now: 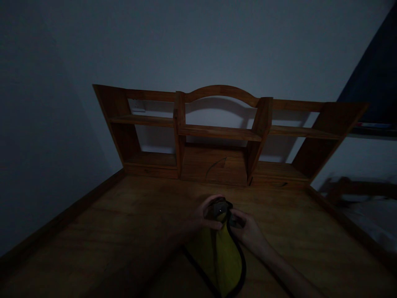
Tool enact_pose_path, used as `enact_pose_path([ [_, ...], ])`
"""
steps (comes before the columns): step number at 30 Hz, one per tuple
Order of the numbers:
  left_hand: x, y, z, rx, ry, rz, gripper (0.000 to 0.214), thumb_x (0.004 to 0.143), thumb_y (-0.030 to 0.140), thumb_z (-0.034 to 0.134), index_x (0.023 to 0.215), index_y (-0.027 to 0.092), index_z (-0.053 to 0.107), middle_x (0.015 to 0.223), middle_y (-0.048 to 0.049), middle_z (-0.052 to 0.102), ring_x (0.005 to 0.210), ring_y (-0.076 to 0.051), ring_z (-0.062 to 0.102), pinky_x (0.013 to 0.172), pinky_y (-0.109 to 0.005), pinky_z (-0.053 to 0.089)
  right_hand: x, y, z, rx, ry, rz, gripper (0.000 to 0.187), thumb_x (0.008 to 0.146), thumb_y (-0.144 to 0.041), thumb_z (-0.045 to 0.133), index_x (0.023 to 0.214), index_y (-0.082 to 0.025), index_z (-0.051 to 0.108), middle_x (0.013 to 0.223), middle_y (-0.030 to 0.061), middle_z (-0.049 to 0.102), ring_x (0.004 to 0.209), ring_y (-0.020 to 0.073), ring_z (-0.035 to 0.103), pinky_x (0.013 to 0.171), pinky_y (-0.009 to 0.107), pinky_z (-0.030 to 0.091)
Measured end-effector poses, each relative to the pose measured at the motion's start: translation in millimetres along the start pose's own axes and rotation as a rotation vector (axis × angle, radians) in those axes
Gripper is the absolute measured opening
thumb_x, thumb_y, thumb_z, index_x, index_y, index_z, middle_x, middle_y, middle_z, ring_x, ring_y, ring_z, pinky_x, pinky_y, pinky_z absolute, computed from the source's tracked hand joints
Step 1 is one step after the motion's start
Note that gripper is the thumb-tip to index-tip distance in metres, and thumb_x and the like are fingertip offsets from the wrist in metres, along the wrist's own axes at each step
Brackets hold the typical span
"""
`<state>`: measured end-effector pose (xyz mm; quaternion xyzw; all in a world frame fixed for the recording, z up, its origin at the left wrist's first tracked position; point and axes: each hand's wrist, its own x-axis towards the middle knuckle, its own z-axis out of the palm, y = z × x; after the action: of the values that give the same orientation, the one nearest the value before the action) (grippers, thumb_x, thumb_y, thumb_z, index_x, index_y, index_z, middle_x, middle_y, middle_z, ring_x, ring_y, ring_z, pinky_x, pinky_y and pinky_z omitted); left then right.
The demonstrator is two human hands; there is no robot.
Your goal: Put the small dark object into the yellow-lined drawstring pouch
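A yellow-green cloth piece with black edging (pixel 229 256), perhaps a bag or pouch, hangs down toward the bottom of the head view. At its upper end sits a dark, slightly shiny bundle (pixel 219 207) that is too dim to make out. My left hand (pixel 209 213) curves around this upper end, thumb in front and fingers behind. On the other side, my right hand (pixel 245 225) pinches the black edging between thumb and fingers. Both hands are close together over the wooden desk top (pixel 149 211).
A wooden shelf unit (pixel 217 133) with several compartments stands along the back of the desk against a pale wall (pixel 155 45). Raised wooden rims (pixel 62 211) run along the desk's sides. At the right are a dark curtain or window (pixel 375 78) and a wooden bed frame (pixel 366 188).
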<state>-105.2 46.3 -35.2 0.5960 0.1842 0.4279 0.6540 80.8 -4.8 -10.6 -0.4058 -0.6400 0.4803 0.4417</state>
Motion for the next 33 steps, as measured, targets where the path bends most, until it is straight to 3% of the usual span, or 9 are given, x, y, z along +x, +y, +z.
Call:
enact_pose_path([
  [22,-1.5,-3.8,-2.9,-0.018,-0.074,-0.023,0.090,0.051,0.012,0.087,0.130,0.025,0.047,0.136,-0.0097,0.049,0.128,-0.033,0.040,0.106,-0.047,0.033,-0.2,6.9,-1.5,-0.096,0.074,0.011,0.011,0.065,-0.021,0.067,0.073,-0.017,0.061,0.072,-0.0010,0.062,0.071,0.0158,0.057,0.066,0.024,0.047],
  [33,-0.1,-4.7,-4.8,-0.007,0.025,-0.027,0.087,0.051,0.012,0.087,0.128,0.024,0.049,0.134,-0.0113,0.050,0.127,-0.032,0.043,0.106,-0.047,0.033,0.5,-1.4,-6.8,0.010,-0.054,0.014,0.021,0.078,-0.024,0.060,0.097,-0.018,0.067,0.091,0.0035,0.069,0.089,0.0227,0.063,0.081,0.032,0.049],
])
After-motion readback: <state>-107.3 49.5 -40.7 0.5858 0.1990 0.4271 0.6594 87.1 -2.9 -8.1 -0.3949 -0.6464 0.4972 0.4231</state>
